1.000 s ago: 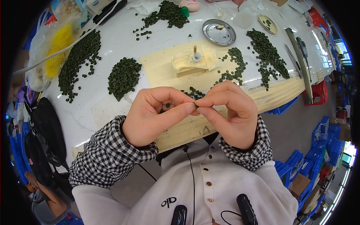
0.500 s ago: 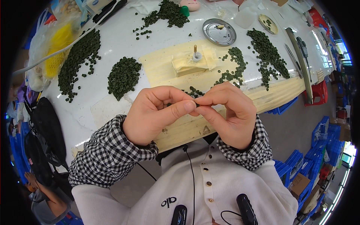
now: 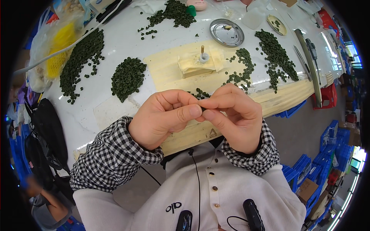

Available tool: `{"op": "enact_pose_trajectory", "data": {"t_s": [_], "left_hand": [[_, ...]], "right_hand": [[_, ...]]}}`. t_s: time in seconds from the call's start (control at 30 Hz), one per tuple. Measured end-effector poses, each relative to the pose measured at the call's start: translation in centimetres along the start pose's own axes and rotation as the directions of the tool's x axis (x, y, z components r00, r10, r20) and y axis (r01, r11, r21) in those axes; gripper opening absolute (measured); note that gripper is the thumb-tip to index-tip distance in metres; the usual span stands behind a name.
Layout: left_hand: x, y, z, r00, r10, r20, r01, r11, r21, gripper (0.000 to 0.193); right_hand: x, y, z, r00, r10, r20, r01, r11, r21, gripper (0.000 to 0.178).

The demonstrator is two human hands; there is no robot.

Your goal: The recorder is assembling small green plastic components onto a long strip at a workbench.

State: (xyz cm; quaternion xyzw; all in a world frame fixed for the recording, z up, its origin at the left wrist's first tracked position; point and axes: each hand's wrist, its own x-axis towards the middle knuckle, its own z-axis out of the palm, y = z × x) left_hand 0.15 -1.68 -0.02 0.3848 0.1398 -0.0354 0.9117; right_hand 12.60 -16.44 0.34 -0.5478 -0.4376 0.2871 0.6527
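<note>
My left hand [image 3: 163,119] and my right hand [image 3: 241,119] meet fingertip to fingertip over the table's near edge. Pinched between their thumbs and index fingers is a small dark green round piece [image 3: 203,109], mostly hidden by the fingertips. Just beyond the fingers lies a small cluster of similar dark green pieces [image 3: 200,93]. Farther back, a block wrapped in pale yellow tape [image 3: 195,67] carries a small white ring [image 3: 204,58] with a thin brown peg upright in it.
Piles of green pieces lie left [image 3: 128,79], far left [image 3: 83,63], at the back [image 3: 177,13] and right [image 3: 277,56]. A round metal dish [image 3: 226,43] stands behind the block. Tweezers [image 3: 303,61] lie at the right. A person's arm [image 3: 54,204] shows at lower left.
Both hands keep their pinch on the small piece, with slight finger shifts. The whole view has moved a little. The other person's hand at lower left has moved and is blurred.
</note>
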Motion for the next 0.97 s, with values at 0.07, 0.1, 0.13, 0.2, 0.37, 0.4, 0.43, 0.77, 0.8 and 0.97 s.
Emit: {"op": "enact_pose_trajectory", "data": {"t_s": [0.07, 0.1, 0.13, 0.2, 0.37, 0.4, 0.43, 0.77, 0.8, 0.97], "left_hand": [[0.0, 0.0, 0.0, 1.000, -0.016, 0.009, 0.016, 1.000, -0.002, 0.013], [0.0, 0.1, 0.0, 1.000, -0.011, 0.003, 0.011, 1.000, -0.007, 0.013], [0.0, 0.1, 0.1, 1.000, -0.006, -0.003, 0.006, 1.000, -0.011, 0.013], [0.0, 0.2, 0.5, 1.000, 0.000, -0.028, 0.000, 1.000, -0.016, 0.014], [-0.1, -0.2, 0.2, 0.999, 0.041, -0.023, -0.040, 0.999, 0.029, 0.015], [-0.1, -0.3, 0.1, 0.999, 0.046, -0.017, -0.045, 0.998, 0.041, 0.015], [-0.1, -0.2, 0.2, 0.999, 0.040, -0.026, -0.038, 0.998, 0.049, 0.015], [-0.2, 0.7, 0.2, 0.999, -0.029, 0.015, 0.028, 0.999, 0.043, 0.013], [-0.2, 0.7, 0.3, 0.999, -0.033, 0.013, 0.033, 0.999, 0.042, 0.013], [-0.2, 0.7, 0.2, 0.999, -0.040, 0.003, 0.040, 0.999, 0.013, 0.015]], "right_hand": [[-0.1, 0.0, 0.1, 1.000, 0.025, 0.003, -0.025, 0.999, 0.047, 0.022], [-0.1, 0.0, 0.1, 0.999, 0.039, 0.002, -0.039, 0.997, 0.064, 0.023], [-0.1, 0.0, 0.1, 0.999, 0.053, 0.002, -0.053, 0.995, 0.082, 0.023], [-0.1, 0.1, 0.0, 0.999, 0.035, -0.003, -0.035, 0.999, 0.041, 0.024], [-0.1, -0.1, 0.2, 0.998, 0.069, -0.011, -0.069, 0.997, 0.025, 0.025], [-0.2, 0.0, 0.1, 0.998, 0.069, -0.013, -0.069, 0.997, 0.028, 0.026], [-0.3, 0.2, 0.1, 0.997, 0.070, -0.015, -0.069, 0.997, 0.032, 0.026], [0.0, 0.1, 0.0, 0.991, 0.135, 0.024, -0.137, 0.963, 0.231, 0.024], [0.0, 0.1, -0.1, 0.992, 0.125, 0.023, -0.127, 0.967, 0.223, 0.023], [-0.1, -0.1, -0.4, 0.997, 0.075, 0.017, -0.076, 0.994, 0.074, 0.019]]}}
